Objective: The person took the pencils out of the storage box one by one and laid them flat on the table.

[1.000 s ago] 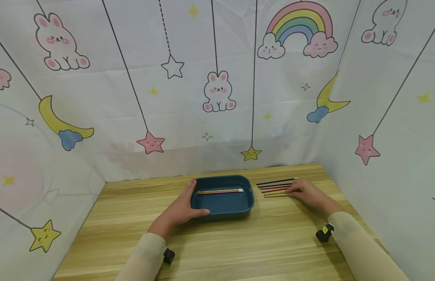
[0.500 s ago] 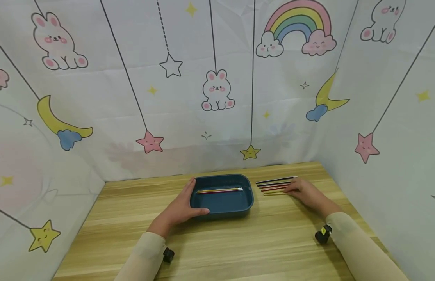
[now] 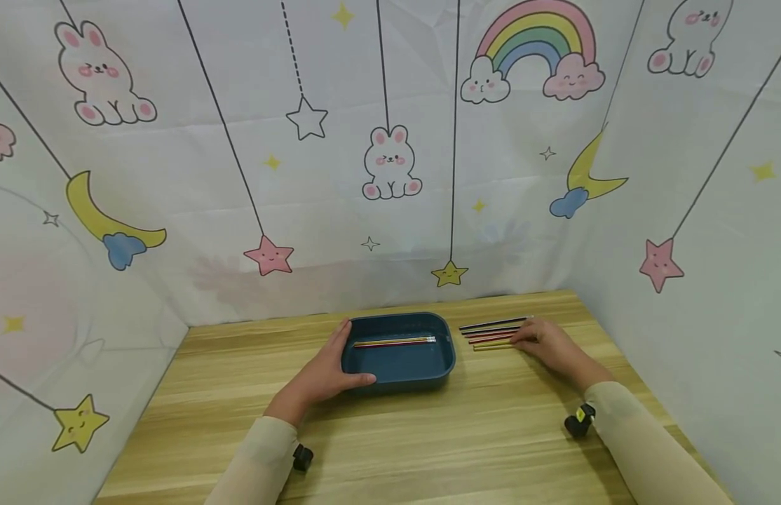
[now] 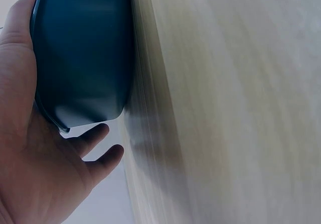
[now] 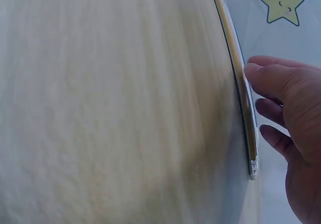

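Note:
My left hand [image 3: 321, 372] holds the left end of a dark blue rectangular tray [image 3: 399, 366], its thumb along the near rim and fingers at the far left corner. In the left wrist view, two fingertips extend beyond the tray's wall [image 4: 85, 48]. Inside the tray lie a yellow pencil and a dark red pencil [image 3: 390, 344], side by side. To the right, my right hand [image 3: 551, 349] pinches the nearest yellow pencil [image 3: 491, 348] with thumb and fingertips, close to its eraser end. That pencil [image 5: 247, 128] lies on the table in the right wrist view.
Beyond the yellow pencil, several more lie roughly parallel, including a dark blue pencil [image 3: 491, 325] and a red pencil [image 3: 491, 340]. The right hand hides some of their ends. A patterned cloth wall [image 3: 327, 280] borders the wood-grain table [image 3: 416, 449].
Both hands, the tray and the pencils keep nearly the same places. The head view has shifted slightly.

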Demonstrator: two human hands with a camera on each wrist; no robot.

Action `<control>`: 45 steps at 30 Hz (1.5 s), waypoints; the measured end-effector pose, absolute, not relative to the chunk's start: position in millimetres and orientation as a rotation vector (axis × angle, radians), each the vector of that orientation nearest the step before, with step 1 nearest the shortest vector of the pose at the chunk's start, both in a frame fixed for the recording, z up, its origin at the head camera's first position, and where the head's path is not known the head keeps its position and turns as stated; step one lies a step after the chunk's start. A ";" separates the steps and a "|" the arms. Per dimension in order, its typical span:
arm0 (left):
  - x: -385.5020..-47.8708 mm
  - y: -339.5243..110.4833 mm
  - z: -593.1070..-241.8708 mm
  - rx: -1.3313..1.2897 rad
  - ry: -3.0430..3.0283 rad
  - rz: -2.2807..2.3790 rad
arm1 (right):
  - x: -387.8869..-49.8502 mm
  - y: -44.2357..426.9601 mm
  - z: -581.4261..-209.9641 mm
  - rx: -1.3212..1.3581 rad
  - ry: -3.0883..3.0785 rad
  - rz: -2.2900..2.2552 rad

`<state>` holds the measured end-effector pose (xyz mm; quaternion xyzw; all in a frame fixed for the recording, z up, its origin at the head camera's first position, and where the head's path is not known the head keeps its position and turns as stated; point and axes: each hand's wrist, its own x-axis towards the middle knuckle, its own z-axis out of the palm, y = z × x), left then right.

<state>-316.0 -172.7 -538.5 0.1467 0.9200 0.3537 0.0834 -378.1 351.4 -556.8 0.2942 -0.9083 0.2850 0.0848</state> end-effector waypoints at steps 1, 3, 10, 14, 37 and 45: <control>-316.2 -172.8 -539.0 0.437 2.748 1.056 | -377.3 350.3 -556.2 0.852 -2.708 0.875; -316.5 -173.1 -540.0 0.435 2.754 1.054 | -375.7 347.2 -555.0 0.798 -2.712 0.917; -316.1 -172.6 -542.2 0.424 2.758 1.054 | -369.1 326.5 -542.7 0.761 -2.683 1.045; -315.4 -171.8 -541.4 0.428 2.758 1.054 | -368.0 309.8 -534.6 0.745 -2.692 1.133; -315.4 -169.5 -541.0 0.412 2.765 1.066 | -381.0 194.4 -502.2 1.062 -2.760 1.193; -316.6 -170.8 -540.1 0.407 2.760 1.082 | -392.1 155.1 -507.7 1.196 -2.809 1.023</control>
